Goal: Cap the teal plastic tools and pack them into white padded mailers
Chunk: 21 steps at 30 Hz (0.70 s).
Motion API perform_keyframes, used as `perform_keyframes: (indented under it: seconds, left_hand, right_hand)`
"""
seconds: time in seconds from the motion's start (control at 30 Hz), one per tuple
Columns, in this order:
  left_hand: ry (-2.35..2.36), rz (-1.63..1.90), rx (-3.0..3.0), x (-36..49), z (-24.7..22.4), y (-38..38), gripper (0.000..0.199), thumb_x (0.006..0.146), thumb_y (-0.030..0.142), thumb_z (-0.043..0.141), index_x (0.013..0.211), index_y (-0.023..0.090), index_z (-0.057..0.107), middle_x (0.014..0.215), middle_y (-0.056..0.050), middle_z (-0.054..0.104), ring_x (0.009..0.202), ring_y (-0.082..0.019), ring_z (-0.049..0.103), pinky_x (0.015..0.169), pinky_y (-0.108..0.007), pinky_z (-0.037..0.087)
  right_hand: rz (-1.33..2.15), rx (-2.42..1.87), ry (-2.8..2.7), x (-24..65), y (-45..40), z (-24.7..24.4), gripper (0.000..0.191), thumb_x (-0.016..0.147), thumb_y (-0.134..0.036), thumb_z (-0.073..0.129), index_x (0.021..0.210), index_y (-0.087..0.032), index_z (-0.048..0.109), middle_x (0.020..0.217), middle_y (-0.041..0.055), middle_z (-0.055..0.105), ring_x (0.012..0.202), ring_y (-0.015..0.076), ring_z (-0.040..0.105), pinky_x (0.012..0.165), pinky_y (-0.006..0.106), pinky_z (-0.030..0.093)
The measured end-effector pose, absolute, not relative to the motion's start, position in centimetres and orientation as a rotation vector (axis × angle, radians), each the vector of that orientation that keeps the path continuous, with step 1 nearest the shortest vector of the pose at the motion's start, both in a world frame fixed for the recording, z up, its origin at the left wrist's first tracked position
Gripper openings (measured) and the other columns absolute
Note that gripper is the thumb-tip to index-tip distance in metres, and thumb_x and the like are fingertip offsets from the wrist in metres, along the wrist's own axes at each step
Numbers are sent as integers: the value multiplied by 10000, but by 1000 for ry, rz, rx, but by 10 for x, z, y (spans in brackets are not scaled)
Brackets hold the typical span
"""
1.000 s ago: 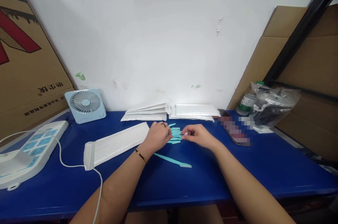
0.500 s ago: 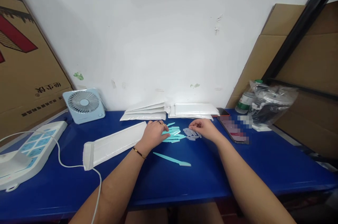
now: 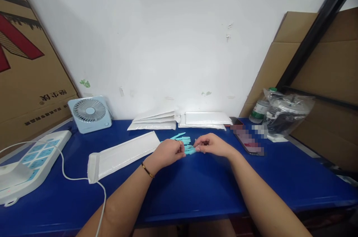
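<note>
My left hand (image 3: 169, 152) is closed in a pinch on a teal eyebrow razor (image 3: 190, 150), held low over the blue table with its end pointing right. My right hand (image 3: 212, 144) meets that end, thumb and fingers pinched around what looks like a small clear blade cover; the fingers hide most of it. Just behind my left fingers lies a pile of teal eyebrow razors (image 3: 181, 138), partly covered by the hand. The clear covers seen earlier on the table are hidden behind my right hand.
A white padded mailer (image 3: 125, 155) lies left of my hands, with stacked mailers (image 3: 153, 121) along the wall. Left stand a blue fan (image 3: 90, 114) and a power strip (image 3: 41, 158) with a trailing cable. A phone (image 3: 248, 140), bottle (image 3: 258, 110) and bagged item (image 3: 288, 116) sit right.
The single razor lying in front of the pile has left the table and is in my left hand. My right hand has moved left from the clear covers to the razor's end.
</note>
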<state>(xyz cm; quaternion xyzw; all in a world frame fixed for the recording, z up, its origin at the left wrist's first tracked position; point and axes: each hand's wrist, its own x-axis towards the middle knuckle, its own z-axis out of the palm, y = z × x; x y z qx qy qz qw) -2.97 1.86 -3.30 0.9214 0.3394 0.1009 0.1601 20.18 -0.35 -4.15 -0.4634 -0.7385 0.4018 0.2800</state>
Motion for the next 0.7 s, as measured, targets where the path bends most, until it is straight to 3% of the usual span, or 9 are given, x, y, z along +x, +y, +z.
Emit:
perform_keyframes:
  seconds: [0.2, 0.47, 0.7]
  left_hand:
    - [1064, 331, 2601, -36, -31, 27, 168, 825, 334, 508, 761, 198, 582, 733, -17, 641, 678, -155, 578, 581, -247, 356]
    - [1028, 565, 2266, -44, -38, 36, 255, 906, 429, 353, 963, 213, 474, 726, 27, 590, 614, -120, 541, 585, -233, 401]
    - [1035, 722, 2370, -42, -35, 36, 421, 954, 390, 203, 901, 201, 575, 930, -43, 604, 903, -168, 545, 830, -288, 414]
  right_hand:
    - [1051, -1265, -1844, 209, 2, -47, 318, 711, -455, 680, 770, -143, 699, 609, 22, 636, 509, 106, 525, 487, 220, 405]
    - [916, -1231, -1595, 222, 12, -53, 378, 685, -446, 705, 923, -153, 727, 722, 52, 681, 591, 145, 586, 545, 265, 468]
    - [950, -1208, -1500, 212, 12, -60, 389, 663, -420, 736, 948, -156, 720, 716, 70, 709, 649, 186, 637, 525, 263, 465]
